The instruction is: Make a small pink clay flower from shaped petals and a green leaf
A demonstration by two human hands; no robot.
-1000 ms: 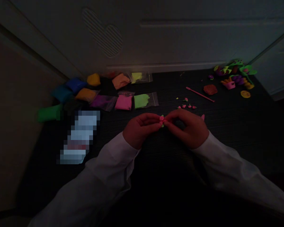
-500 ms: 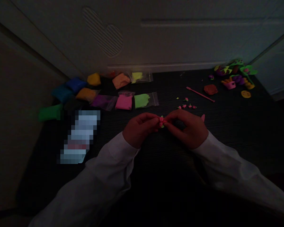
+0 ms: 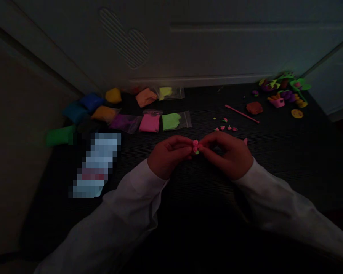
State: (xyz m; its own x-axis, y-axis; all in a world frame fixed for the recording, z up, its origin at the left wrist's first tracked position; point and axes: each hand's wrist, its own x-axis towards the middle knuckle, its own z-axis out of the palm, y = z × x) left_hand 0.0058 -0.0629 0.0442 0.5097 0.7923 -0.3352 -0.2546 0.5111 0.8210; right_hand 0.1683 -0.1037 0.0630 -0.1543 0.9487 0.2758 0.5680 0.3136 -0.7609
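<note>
Between my two hands, above the dark table (image 3: 205, 198), is a small cluster of pink clay flowers (image 3: 196, 144) with bits of light green on it. My left hand (image 3: 170, 155) pinches it from the left, fingers closed. From the other side my right hand (image 3: 227, 154) grips it between thumb and forefinger. Some of the cluster is hidden by the fingertips. Just beyond my right hand lie several tiny pink clay buds (image 3: 222, 128) with green bases, and a pink piece (image 3: 245, 142) shows partly behind that hand.
Bags of coloured clay, among them a pink one (image 3: 149, 123) and a green one (image 3: 171, 121), lie at the back left. A blurred-out phone-like object (image 3: 98, 161) is nearer. A pink stick tool (image 3: 242, 114), a reddish clay lump (image 3: 254, 108) and finished clay models (image 3: 277, 101) sit at right.
The flower cluster has turned slightly between my fingers, so its pink blooms show more and less green shows at its top. Both hands stay nearly in place.
</note>
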